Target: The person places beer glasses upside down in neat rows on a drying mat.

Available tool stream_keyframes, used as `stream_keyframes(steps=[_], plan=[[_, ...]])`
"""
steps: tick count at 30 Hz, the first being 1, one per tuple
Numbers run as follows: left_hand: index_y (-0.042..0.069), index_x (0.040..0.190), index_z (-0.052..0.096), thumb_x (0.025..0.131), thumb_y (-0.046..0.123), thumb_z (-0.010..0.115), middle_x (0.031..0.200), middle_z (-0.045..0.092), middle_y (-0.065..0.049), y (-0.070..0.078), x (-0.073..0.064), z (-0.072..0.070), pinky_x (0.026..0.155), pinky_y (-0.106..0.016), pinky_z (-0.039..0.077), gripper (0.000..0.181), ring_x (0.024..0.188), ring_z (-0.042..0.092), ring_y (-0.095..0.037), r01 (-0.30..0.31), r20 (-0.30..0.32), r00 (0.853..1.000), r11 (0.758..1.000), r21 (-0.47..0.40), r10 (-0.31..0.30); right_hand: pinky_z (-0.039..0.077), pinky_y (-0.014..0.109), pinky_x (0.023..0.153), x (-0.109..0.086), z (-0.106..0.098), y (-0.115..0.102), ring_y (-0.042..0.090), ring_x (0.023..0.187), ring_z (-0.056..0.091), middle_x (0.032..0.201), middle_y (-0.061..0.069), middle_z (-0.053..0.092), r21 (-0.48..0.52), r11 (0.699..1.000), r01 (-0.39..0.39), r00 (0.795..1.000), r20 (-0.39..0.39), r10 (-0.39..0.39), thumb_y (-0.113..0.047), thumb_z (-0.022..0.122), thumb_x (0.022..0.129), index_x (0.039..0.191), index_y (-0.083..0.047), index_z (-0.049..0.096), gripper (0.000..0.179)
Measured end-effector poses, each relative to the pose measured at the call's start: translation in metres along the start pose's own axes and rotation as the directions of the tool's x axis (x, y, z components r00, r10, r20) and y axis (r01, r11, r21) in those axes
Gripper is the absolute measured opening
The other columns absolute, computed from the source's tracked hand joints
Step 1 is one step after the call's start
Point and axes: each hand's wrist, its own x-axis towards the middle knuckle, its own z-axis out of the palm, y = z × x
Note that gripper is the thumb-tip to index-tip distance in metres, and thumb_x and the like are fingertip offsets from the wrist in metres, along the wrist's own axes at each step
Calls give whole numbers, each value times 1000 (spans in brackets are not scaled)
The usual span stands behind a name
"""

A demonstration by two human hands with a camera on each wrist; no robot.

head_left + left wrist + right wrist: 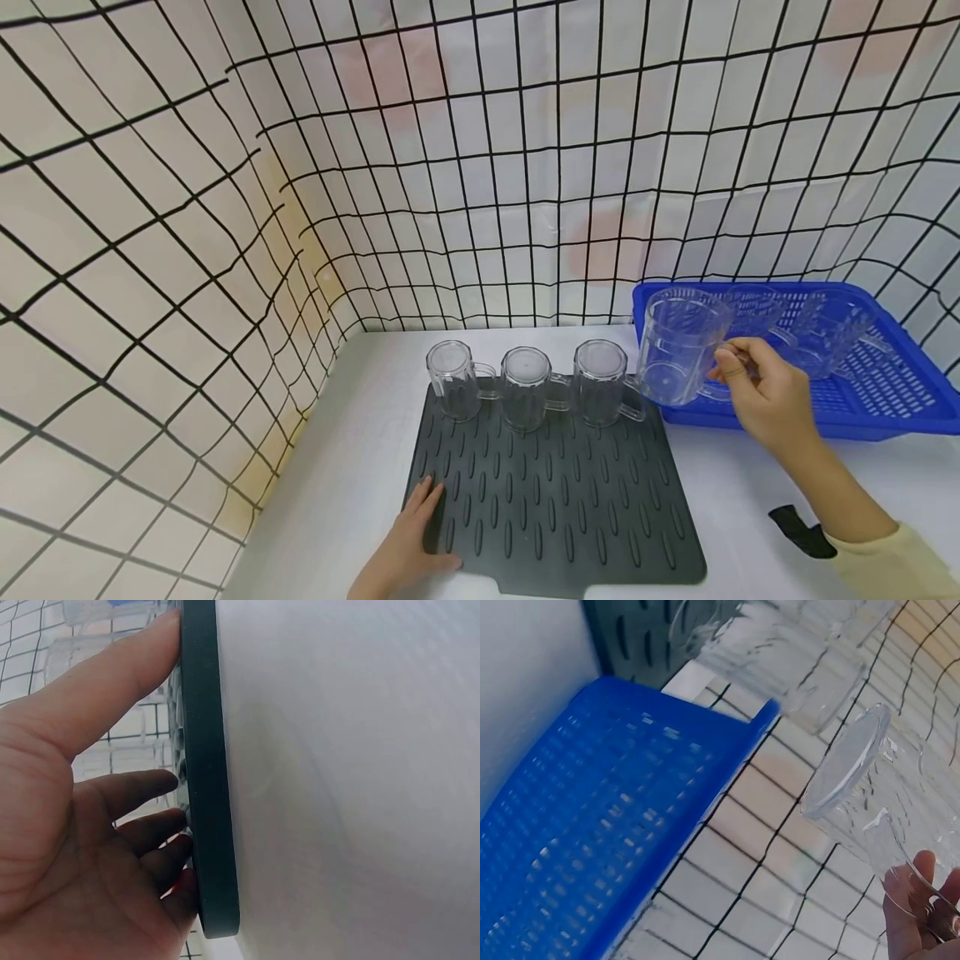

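Now, your right hand [774,392] grips a clear mug [678,350] by its handle [712,393], near the left end of the blue basket [877,422]. Your left hand [411,533] lies loose on the dark mat [555,508]. A quick swing left could bump the nearest standing mug [598,385] over.
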Motion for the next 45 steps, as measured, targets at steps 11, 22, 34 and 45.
stream_keyframes(steps=[11, 22, 34, 45], plan=[[-2, 150, 29, 72, 35, 87, 158, 13, -28, -1, 0, 0, 101, -72, 26, 104, 141, 13, -53, 1, 0, 1000, 1000, -1, -1, 34, 16, 46, -4, 7, -24, -13, 68, 50, 71, 2, 63, 43, 997, 67, 998, -19, -66, -2, 57, 97, 97, 5, 62, 9], [-1, 151, 29, 72, 37, 86, 157, 14, -28, -1, 0, 0, 100, -73, 26, 104, 140, 13, -53, -8, -3, 1000, 1000, -1, 8, 37, 16, 47, -7, 7, -48, -6, 67, 53, 71, 2, 63, 99, 993, 70, 997, 4, -71, -1, 55, 98, 94, 5, 62, 9], [-2, 151, 29, 73, 37, 86, 158, 13, -28, -2, -1, 1, 100, -73, 27, 104, 140, 13, -53, -3, 3, 1000, 1000, 2, 3, 45, 14, 59, -12, 13, -66, -4, 72, 58, 73, 1, 64, 145, 982, 118, 991, 44, -126, -3, 55, 99, 95, 3, 62, 10], [-2, 150, 31, 71, 37, 87, 158, 14, -27, 1, 0, 0, 102, -71, 26, 104, 141, 14, -52, 16, -8, 1000, 1000, 9, -16, 46, 14, 60, -17, 29, -79, 4, 71, 59, 75, 2, 63, 285, 944, 169, 979, 61, -194, 3, 55, 96, 96, 2, 63, 8]])
